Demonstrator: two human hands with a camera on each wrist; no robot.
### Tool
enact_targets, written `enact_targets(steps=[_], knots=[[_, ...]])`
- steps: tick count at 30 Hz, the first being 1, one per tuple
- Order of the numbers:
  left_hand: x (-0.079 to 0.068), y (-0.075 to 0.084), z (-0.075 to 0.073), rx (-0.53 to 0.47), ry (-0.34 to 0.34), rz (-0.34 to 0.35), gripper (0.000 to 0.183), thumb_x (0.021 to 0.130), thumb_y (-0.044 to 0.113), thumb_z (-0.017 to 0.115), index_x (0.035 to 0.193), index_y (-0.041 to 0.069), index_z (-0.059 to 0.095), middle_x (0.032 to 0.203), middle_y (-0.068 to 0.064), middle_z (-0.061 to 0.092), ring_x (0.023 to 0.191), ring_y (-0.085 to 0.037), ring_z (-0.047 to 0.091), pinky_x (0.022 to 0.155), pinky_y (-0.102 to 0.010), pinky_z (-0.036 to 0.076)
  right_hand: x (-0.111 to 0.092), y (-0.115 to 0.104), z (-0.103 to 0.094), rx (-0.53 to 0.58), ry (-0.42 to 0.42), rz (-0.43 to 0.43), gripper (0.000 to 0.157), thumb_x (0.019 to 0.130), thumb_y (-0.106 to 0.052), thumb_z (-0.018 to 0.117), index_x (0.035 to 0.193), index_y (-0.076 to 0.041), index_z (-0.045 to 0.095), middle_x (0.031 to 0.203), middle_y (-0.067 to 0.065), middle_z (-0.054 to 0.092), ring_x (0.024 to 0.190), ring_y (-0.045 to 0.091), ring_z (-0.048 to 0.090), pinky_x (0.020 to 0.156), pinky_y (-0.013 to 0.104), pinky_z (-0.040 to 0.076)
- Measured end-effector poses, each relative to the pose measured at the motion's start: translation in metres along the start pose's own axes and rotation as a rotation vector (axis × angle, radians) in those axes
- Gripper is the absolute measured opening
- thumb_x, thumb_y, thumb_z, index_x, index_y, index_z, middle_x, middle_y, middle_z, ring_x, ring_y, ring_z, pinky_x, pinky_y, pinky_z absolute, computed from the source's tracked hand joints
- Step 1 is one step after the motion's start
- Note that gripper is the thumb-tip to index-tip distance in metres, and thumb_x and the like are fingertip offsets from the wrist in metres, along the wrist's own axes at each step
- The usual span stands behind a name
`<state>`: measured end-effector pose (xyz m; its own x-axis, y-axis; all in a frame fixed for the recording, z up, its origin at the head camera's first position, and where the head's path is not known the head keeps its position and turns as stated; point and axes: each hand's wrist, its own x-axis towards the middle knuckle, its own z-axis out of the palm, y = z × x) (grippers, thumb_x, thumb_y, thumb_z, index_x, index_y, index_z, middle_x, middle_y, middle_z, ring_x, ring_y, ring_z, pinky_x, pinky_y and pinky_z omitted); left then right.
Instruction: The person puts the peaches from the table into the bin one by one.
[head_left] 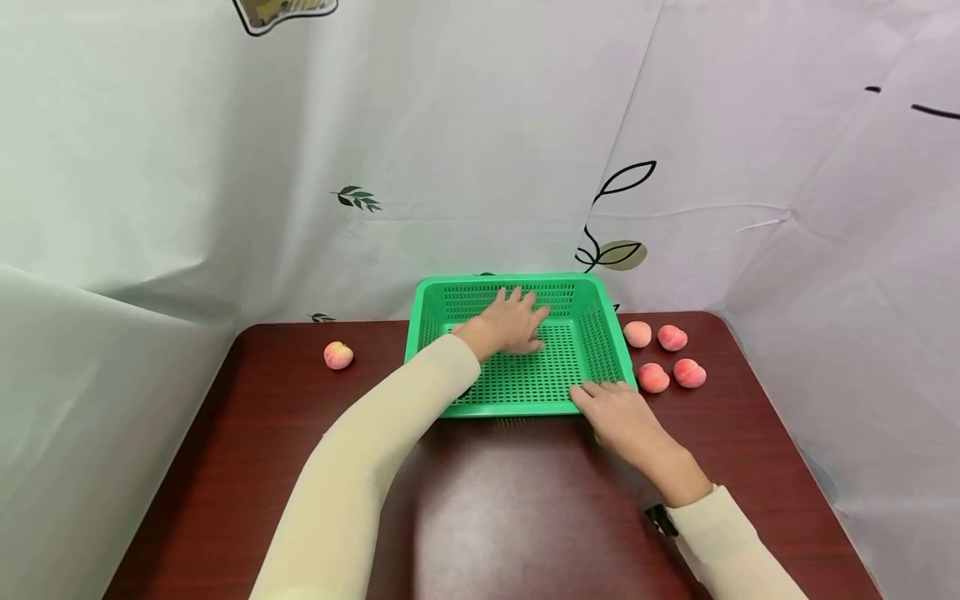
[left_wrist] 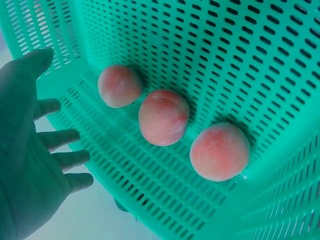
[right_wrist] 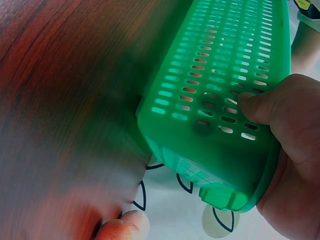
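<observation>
A green plastic basket [head_left: 525, 409] with slotted walls stands at the far side of the table. Over its inside my left hand [head_left: 510, 323] is held with fingers spread and nothing in them. Three peaches [left_wrist: 163, 117] lie in a row on the basket floor, apart from that hand in the left wrist view; my arm hides most of them in the head view. At the near right corner, my right hand [head_left: 618, 421] grips the basket's rim. Its thumb [right_wrist: 257, 107] presses the outer wall in the right wrist view, while the fingers go over the rim.
Several peaches [head_left: 653, 378] sit on the table just right of the basket. One more peach [head_left: 338, 356] lies to its left. The dark red table [head_left: 277, 467] ends at a pale curtain [head_left: 480, 150] printed with leaves, close behind the basket.
</observation>
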<state>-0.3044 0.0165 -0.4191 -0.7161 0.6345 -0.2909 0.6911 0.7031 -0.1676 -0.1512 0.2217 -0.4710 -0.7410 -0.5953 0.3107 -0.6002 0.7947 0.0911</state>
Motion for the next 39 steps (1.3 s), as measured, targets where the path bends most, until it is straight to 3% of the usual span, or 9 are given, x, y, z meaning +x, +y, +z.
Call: enact_targets(steps=[8, 18, 24, 39], knots=[[-0.014, -0.005, -0.011, 0.021, 0.029, 0.001, 0.077, 0.104, 0.065, 0.041, 0.166, 0.024, 0.021, 0.171, -0.015, 0.021, 0.158, -0.040, 0.020, 0.126, -0.058, 0.021, 0.001, 0.000, 0.001, 0.003, 0.011, -0.003, 0.028, 0.077, 0.008, 0.068, 0.086, -0.010, 0.050, 0.077, 0.004, 0.060, 0.065, 0.028, 0.060, 0.059, 0.036, 0.041], [-0.034, -0.025, -0.017, -0.008, 0.071, -0.019, 0.073, 0.105, 0.060, 0.044, 0.165, 0.023, 0.025, 0.169, -0.016, 0.025, 0.157, -0.042, 0.021, 0.125, -0.060, 0.021, 0.000, 0.000, 0.002, 0.004, 0.019, -0.001, 0.028, 0.076, 0.009, 0.067, 0.085, -0.010, 0.049, 0.075, 0.003, 0.058, 0.064, 0.027, 0.057, 0.058, 0.036, 0.041], [-0.049, -0.038, -0.017, -0.023, 0.098, -0.054, 0.075, 0.104, 0.066, 0.039, 0.164, 0.023, 0.027, 0.169, -0.017, 0.024, 0.157, -0.043, 0.021, 0.125, -0.059, 0.022, 0.001, 0.000, 0.001, 0.009, 0.023, 0.000, 0.028, 0.076, 0.009, 0.067, 0.085, -0.011, 0.048, 0.074, 0.003, 0.057, 0.064, 0.028, 0.057, 0.058, 0.037, 0.041], [-0.094, -0.075, -0.005, -0.176, 0.159, -0.118, 0.077, 0.103, 0.057, 0.052, 0.165, 0.018, 0.026, 0.170, -0.020, 0.021, 0.158, -0.046, 0.015, 0.125, -0.065, 0.016, 0.000, 0.001, 0.002, 0.008, 0.025, -0.002, 0.028, 0.076, 0.009, 0.066, 0.084, -0.011, 0.048, 0.073, 0.003, 0.056, 0.062, 0.027, 0.055, 0.057, 0.035, 0.038]])
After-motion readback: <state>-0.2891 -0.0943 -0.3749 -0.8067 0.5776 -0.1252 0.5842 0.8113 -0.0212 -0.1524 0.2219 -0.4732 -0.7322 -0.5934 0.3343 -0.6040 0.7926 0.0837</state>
